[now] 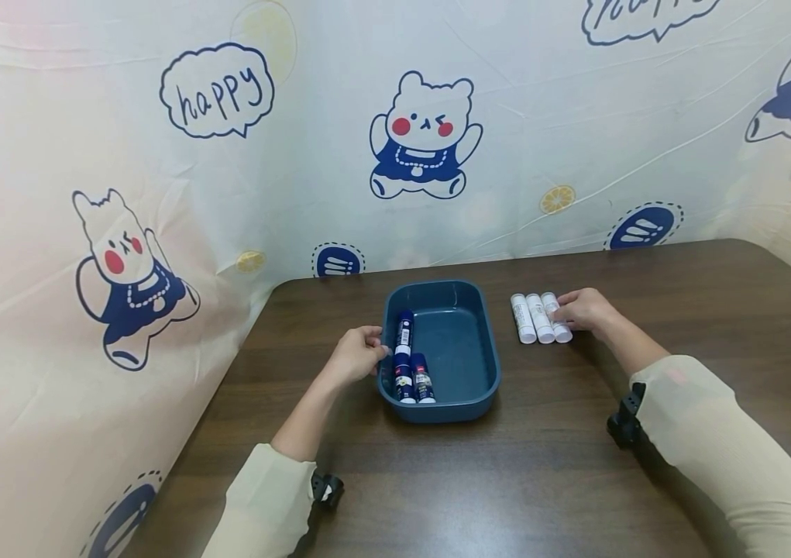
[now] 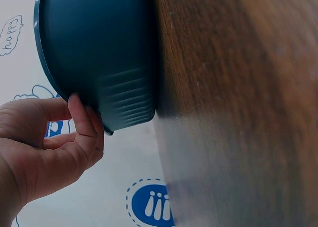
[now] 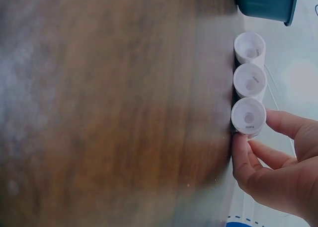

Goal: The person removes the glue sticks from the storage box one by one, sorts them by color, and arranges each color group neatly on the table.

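Observation:
A blue rectangular bin [image 1: 490, 341] stands on the table, with three dark-blue glue sticks [image 1: 423, 380] along its left side. My left hand [image 1: 356, 355] holds the bin's left rim, its curled fingers against the outer wall [image 2: 94, 48] in the left wrist view. Right of the bin, three white glue sticks [image 1: 540, 318] lie side by side. My right hand [image 1: 585, 308] grips the rightmost white glue stick [image 3: 248, 115], thumb on its upper side and fingertips low on its outer side. That stick still lies against its neighbour [image 3: 250, 80].
The brown wooden table [image 1: 423, 480] extends in front of the bin and to the right. A pale printed curtain [image 1: 507, 186] hangs behind and along the left edge. Black wrist cameras [image 1: 624, 418] sit at both sleeve cuffs.

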A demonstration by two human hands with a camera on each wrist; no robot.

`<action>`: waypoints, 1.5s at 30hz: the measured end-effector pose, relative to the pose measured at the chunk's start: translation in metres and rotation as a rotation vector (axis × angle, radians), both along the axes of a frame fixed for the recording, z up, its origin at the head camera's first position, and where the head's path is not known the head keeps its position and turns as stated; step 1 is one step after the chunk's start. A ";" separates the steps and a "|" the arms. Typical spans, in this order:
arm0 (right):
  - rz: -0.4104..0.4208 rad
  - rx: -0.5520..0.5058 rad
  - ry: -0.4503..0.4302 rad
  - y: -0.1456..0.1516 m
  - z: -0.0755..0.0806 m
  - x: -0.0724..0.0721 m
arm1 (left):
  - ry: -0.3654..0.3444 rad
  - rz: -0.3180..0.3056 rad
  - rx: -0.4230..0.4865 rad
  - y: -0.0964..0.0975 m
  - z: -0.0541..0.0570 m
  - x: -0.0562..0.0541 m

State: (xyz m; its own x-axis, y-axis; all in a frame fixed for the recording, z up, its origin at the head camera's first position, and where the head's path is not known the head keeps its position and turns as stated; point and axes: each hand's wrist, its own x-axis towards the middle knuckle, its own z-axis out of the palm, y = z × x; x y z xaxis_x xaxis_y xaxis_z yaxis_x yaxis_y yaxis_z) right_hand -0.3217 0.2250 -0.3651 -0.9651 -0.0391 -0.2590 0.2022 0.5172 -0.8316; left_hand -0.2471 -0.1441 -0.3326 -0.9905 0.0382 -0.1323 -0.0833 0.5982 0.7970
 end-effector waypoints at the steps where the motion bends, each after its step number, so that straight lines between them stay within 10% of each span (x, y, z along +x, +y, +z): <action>1: 0.000 -0.004 -0.003 0.000 0.000 0.000 | 0.000 -0.001 -0.001 0.000 0.000 0.000; 45: -0.037 -0.004 0.003 0.001 0.003 0.001 | -0.002 0.003 -0.004 0.001 0.000 0.001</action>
